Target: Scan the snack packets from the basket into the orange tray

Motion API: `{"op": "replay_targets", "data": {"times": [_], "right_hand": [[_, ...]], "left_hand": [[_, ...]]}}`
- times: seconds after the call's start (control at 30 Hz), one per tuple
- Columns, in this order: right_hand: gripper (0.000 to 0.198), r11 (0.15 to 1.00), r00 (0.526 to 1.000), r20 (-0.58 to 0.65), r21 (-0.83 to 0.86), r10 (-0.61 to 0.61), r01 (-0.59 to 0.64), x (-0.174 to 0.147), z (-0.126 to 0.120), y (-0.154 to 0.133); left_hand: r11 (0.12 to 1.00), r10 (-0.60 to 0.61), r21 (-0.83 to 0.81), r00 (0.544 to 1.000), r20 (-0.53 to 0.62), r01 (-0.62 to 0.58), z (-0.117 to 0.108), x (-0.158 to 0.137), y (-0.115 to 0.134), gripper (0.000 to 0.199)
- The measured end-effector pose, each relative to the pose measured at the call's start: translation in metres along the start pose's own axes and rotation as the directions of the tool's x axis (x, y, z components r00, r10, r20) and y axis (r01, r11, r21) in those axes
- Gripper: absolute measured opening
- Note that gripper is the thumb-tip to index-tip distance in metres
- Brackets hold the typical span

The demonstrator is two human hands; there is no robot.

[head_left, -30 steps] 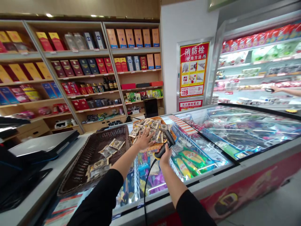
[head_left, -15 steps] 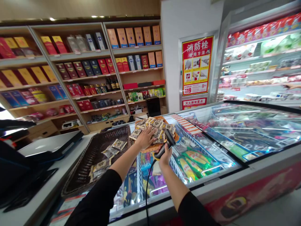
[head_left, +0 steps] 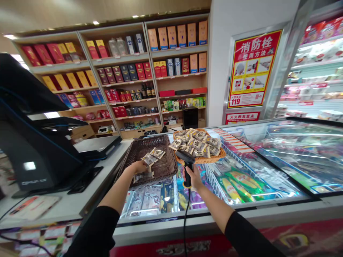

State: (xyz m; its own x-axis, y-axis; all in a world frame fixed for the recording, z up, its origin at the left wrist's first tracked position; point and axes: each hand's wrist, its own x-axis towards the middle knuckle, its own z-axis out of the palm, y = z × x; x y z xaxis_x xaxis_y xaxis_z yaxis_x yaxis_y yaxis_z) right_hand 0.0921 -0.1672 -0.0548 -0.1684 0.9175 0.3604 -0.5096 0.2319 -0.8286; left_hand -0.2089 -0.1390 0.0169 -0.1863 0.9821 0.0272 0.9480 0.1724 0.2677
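My left hand (head_left: pixel 139 166) reaches into the dark brown woven basket (head_left: pixel 167 162), fingers curled against the edge of a small snack packet (head_left: pixel 149 159). Another snack packet (head_left: pixel 158 152) overlaps it, and further packets lie below the hand, partly hidden by it. My right hand (head_left: pixel 193 177) is wrapped round the handle of a black barcode scanner (head_left: pixel 187 166), held upright with its cord hanging down. Just behind the scanner head sits an orange-brown wicker basket (head_left: pixel 214 157) heaped with similar packets (head_left: pixel 197 144).
Both baskets rest on a glass-topped chest freezer (head_left: pixel 268 210) of frozen goods. A counter (head_left: pixel 72 207) at left bears a black till machine (head_left: pixel 34 142) and a flat scale-like plate (head_left: pixel 99 144). Shelves (head_left: pixel 125 85) of boxes line the back wall.
My left hand has left the heaped packets in the wicker basket and moved left into the dark basket. The scanner has turned from slanted to upright. The view has shifted left.
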Motion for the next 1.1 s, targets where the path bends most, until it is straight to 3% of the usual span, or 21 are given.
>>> {"op": "replay_targets", "data": {"times": [0.17,0.33,0.47,0.57,0.63,0.7,0.77,0.83,0.93,1.1], "right_hand": [[0.038,0.996,0.991,-0.102,0.023,0.092,-0.09,0.001,-0.002,0.002],[0.036,0.995,0.989,-0.113,0.01,0.1,-0.1,0.0,-0.007,0.004],[0.034,0.997,0.992,-0.097,-0.001,0.081,-0.082,0.0,-0.008,0.008],[0.033,0.997,0.994,-0.088,-0.026,0.067,-0.069,0.001,-0.008,0.009],[0.033,0.997,0.995,-0.079,-0.049,0.056,-0.06,0.002,-0.007,0.009],[0.033,0.997,0.997,-0.068,-0.063,0.04,-0.044,0.002,-0.008,0.009],[0.033,0.997,0.998,-0.056,-0.077,0.012,-0.016,0.001,-0.01,0.009],[0.031,0.995,0.999,-0.039,-0.102,-0.024,0.02,0.0,-0.012,0.008],[0.028,0.986,0.998,-0.018,-0.157,-0.067,0.063,-0.001,-0.014,0.007],[0.027,0.977,0.996,-0.009,-0.192,-0.094,0.09,-0.001,-0.009,0.008]], "left_hand": [[0.999,0.0,0.048,0.997,0.073,-0.003,0.004,-0.006,-0.012,0.047],[0.992,0.12,0.012,0.986,0.114,-0.122,-0.005,-0.012,-0.01,0.025],[0.994,0.105,-0.034,0.994,-0.021,-0.106,-0.011,-0.014,-0.013,0.006],[0.949,0.027,-0.305,0.987,-0.157,-0.075,-0.012,-0.012,-0.004,0.015],[0.779,-0.046,-0.62,0.978,-0.202,-0.091,-0.011,-0.008,0.014,0.019],[0.484,-0.111,-0.871,0.981,-0.159,-0.086,-0.006,-0.004,0.039,0.024],[0.239,-0.128,-0.97,0.99,-0.064,-0.031,0.001,0.0,0.065,0.026],[0.118,-0.094,-0.993,0.995,-0.011,0.0,0.011,0.002,0.087,0.023],[0.123,-0.039,-0.991,0.998,-0.049,-0.044,0.027,0.005,0.101,0.027],[0.285,-0.112,-0.932,0.958,-0.266,-0.225,0.043,0.014,0.09,0.036]]}}
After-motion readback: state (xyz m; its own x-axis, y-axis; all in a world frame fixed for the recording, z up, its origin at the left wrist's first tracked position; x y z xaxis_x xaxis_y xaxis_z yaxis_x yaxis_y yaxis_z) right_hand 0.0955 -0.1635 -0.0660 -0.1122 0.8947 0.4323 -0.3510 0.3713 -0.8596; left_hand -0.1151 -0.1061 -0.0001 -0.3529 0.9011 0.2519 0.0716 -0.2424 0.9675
